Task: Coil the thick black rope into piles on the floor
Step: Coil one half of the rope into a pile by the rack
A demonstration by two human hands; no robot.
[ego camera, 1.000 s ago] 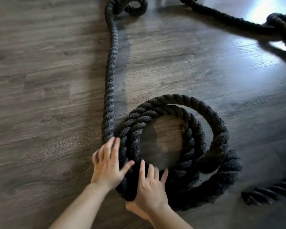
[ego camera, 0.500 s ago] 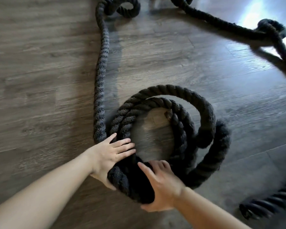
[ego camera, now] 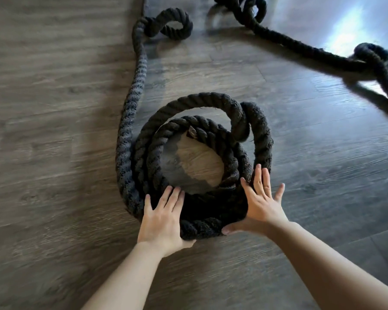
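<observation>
Since half a second ago, both hands have shifted from lying across the near turns to flanking them: the left hand (ego camera: 161, 217) now lies flat, fingers straight, on the near-left edge of the thick black twisted rope (ego camera: 188, 121), and the right hand (ego camera: 261, 204) presses its spread, straight fingers against the near-right edge, neither gripping. That rope sits coiled in several stacked turns on the grey wood-grain plank floor (ego camera: 54, 130), with its free length running from the coil's left side away to a small loop, then trailing off toward the upper right.
</observation>
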